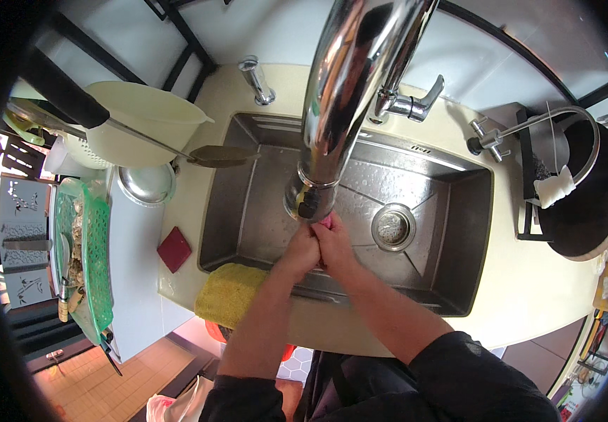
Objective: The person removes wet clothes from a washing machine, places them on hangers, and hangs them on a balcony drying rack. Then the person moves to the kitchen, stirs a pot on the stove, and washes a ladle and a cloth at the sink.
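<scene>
Both hands are pressed together over the stainless steel sink (441,211), just below the head of a chrome faucet (330,132). Curled fingers show on my left hand (302,247) and on my right hand (337,243). A small pink thing, perhaps a cloth (327,220), pokes out between them at the top. Most of it is hidden inside the grip and behind the faucet head. To the right of the hands is the round drain (393,228). A yellow-green towel (233,294) drapes over the sink's front left rim, close to my left forearm.
A dark red sponge or pad (174,249) lies on the counter at left. Beyond it are a metal bowl (147,183), a green plastic basket (95,253) and a cream tub (140,121). A black-handled spatula (222,156) juts over the sink's left edge. At right stands a black wok (581,211).
</scene>
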`<state>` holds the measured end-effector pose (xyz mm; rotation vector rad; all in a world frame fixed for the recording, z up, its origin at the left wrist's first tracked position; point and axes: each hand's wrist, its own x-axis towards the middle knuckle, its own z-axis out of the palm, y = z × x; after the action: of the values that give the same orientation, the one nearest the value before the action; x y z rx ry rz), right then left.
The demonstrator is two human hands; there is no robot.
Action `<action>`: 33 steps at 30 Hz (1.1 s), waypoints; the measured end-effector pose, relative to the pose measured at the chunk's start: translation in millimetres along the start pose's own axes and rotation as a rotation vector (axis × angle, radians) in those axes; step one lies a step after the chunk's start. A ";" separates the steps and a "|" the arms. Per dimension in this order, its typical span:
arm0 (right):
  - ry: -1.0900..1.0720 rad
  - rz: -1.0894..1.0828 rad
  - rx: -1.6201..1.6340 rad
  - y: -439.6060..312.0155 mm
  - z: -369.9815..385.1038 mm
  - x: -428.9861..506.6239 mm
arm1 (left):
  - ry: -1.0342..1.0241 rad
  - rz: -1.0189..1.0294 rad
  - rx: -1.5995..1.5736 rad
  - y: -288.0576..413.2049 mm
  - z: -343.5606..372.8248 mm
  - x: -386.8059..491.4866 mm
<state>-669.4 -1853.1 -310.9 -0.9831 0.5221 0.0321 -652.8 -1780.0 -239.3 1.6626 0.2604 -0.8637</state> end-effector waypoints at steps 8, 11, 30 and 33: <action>0.058 0.090 -0.282 -24.5 -27.2 31.4 | -0.027 0.222 0.582 -10.7 -7.2 -12.4; -0.010 0.147 -0.332 -39.9 -33.5 24.9 | 0.048 0.092 0.449 -7.2 -17.3 -4.1; -0.217 0.172 -0.491 -84.6 -42.6 -43.1 | 0.570 0.026 -0.798 -23.2 3.6 83.2; -0.233 0.144 -0.411 -82.5 -48.9 -50.3 | 0.536 0.097 -1.023 -19.5 9.8 78.6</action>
<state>-712.2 -1928.4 -245.9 -1.3207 0.3762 0.3908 -613.1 -1804.8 -306.1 0.8775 0.8248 -0.1035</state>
